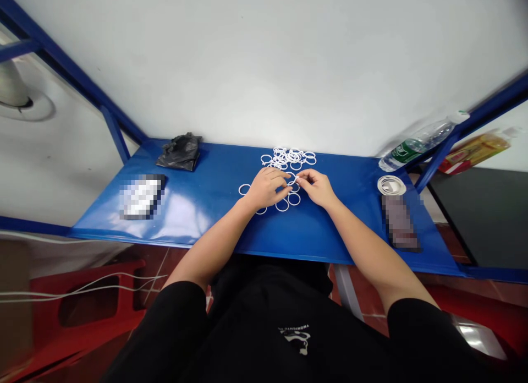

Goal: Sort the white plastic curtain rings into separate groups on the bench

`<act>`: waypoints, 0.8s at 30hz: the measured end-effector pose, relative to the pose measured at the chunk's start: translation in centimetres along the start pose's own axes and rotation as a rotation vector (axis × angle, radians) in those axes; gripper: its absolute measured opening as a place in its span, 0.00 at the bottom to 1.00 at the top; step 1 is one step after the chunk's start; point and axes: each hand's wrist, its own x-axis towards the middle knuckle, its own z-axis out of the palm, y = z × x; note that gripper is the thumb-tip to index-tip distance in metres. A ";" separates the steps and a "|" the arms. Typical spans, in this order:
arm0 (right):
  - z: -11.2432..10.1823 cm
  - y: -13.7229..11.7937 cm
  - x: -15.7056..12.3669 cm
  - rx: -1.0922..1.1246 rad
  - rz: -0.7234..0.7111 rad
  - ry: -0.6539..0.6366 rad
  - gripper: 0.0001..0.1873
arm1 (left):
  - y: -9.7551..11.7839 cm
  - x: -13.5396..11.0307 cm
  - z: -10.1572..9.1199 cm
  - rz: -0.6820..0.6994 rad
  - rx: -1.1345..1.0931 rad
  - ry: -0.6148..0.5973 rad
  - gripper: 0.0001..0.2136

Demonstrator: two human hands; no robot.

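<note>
Several thin white rings lie on the blue table, with a heaped pile of white rings [293, 156] at the back near the wall. My right hand [317, 187] pinches a white ring [292, 179] between thumb and fingertips at the left side of the hand. My left hand [267, 188] is on the other side of that ring, palm down, with its thumb and fingers apart. Just below the hands lie a loose ring [282, 205] and another ring [294, 199]. A further ring [245, 190] shows left of my left hand, which partly covers some rings.
A crumpled black plastic bag [180, 152] and a blurred-out flat object [144, 197] are at left on the blue table [206, 207]. On the right are a leaning water bottle [421, 143], a white coiled roll [391, 185] and a blurred-out dark object [399, 222]. Blue metal bars frame both sides.
</note>
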 end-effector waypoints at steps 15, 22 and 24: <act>0.3 -0.4 -0.2 0.109 0.019 -0.085 0.16 | -0.7 0.1 1.3 -0.043 -0.176 0.068 0.11; 0.4 -0.7 -0.2 0.106 0.034 -0.070 0.19 | -0.3 0.0 1.0 -0.056 -0.139 0.037 0.12; 0.5 -0.8 -0.3 0.087 0.030 -0.075 0.19 | -0.3 -0.2 1.0 -0.071 -0.143 0.019 0.13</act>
